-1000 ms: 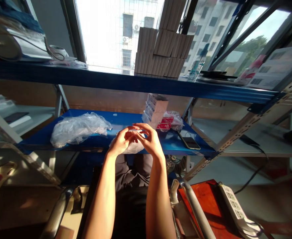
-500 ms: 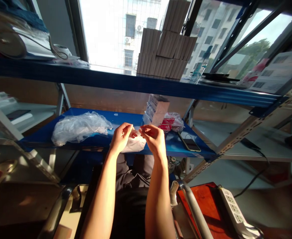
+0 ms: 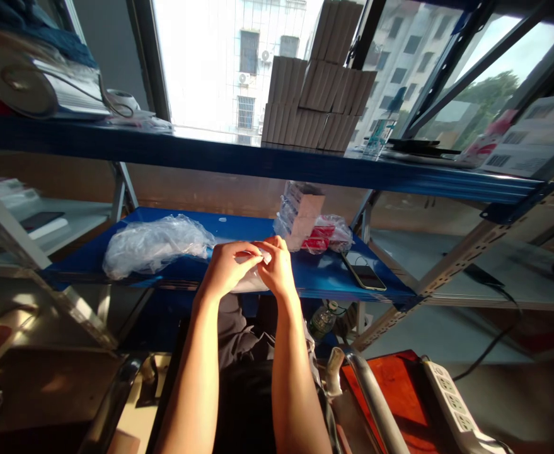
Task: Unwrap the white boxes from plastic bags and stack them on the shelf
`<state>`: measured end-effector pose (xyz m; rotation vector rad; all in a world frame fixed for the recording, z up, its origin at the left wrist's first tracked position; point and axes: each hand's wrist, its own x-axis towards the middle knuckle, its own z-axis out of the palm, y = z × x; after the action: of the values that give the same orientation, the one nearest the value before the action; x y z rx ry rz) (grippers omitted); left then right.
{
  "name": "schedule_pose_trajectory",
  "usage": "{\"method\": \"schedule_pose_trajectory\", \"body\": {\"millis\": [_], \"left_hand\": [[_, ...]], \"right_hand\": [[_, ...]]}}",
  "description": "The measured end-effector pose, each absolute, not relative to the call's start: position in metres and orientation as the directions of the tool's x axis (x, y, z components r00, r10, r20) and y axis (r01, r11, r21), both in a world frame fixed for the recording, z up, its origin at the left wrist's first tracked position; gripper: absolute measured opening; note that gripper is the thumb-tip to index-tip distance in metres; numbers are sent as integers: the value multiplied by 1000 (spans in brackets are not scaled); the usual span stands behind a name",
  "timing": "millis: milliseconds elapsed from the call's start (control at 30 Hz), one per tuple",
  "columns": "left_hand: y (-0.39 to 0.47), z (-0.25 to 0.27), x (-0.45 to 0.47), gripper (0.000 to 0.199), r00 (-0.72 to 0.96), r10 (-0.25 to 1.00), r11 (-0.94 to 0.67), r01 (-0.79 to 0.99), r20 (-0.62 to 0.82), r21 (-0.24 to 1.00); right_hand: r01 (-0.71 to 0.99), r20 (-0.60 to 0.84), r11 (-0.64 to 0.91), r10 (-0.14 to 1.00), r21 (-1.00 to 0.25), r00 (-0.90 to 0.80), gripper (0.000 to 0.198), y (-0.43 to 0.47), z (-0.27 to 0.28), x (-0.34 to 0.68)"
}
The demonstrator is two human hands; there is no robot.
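Over the front edge of the blue shelf, my left hand (image 3: 229, 268) and my right hand (image 3: 277, 266) meet with fingers closed. A small white piece (image 3: 266, 258) shows where the fingertips come together; its kind is too small to tell. Beneath both hands lies a pale, whitish sheet or bag (image 3: 251, 284), mostly covered by them. Left of my hands rests a crumpled clear plastic bag (image 3: 156, 243). Just beyond my right hand stands a stack of small boxes in clear wrap (image 3: 305, 214), with a red packet (image 3: 318, 239) beside it.
A phone (image 3: 367, 276) lies on the blue shelf (image 3: 321, 277) at right. The upper shelf (image 3: 210, 157) carries stacked grey-brown boxes (image 3: 314, 101) and a clear bottle (image 3: 378, 135). Below are a plastic bottle (image 3: 323, 320), a chair armrest (image 3: 371, 397) and a power strip (image 3: 451, 397).
My hands have come together; the right hand moved left until its fingers met the left's. The small white piece now shows between them. The view has shifted slightly.
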<state>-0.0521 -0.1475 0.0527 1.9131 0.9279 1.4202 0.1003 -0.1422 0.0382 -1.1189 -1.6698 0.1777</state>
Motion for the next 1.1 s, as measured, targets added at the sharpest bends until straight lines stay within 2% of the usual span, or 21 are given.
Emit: {"method": "schedule_pose_trajectory", "body": {"millis": [100, 267, 400, 533, 633, 867, 967, 1100], "left_hand": [[-144, 53, -58, 7, 200, 800, -599, 222, 565, 769], [-137, 53, -64, 8, 122, 762, -625, 391, 636, 675], [-133, 49, -62, 17, 113, 708, -655, 475, 697, 588], [-129, 44, -54, 19, 59, 675, -666, 476, 735, 574], [-125, 41, -51, 18, -7, 667, -645, 495, 745, 583], [-123, 35, -61, 23, -26, 707, -595, 518, 706, 615], [-124, 33, -64, 25, -9, 721, -588, 522, 693, 618], [-122, 26, -71, 23, -34, 740, -565, 510, 672, 648]], "right_hand": [[477, 664, 606, 745, -636, -61, 45, -135, 33, 101], [344, 576, 537, 817, -771, 14, 19, -136, 35, 107], [181, 481, 469, 877, -864, 22, 28, -143, 41, 110], [89, 428, 421, 901, -903, 73, 34, -144, 43, 110], [125, 411, 393, 892, -911, 189, 38, -138, 40, 110], [396, 494, 351, 794, -848, 355, 45, -120, 18, 118], [359, 492, 373, 803, -855, 336, 43, -113, 3, 120], [313, 414, 317, 853, -895, 319, 40, -108, -11, 124]]}}
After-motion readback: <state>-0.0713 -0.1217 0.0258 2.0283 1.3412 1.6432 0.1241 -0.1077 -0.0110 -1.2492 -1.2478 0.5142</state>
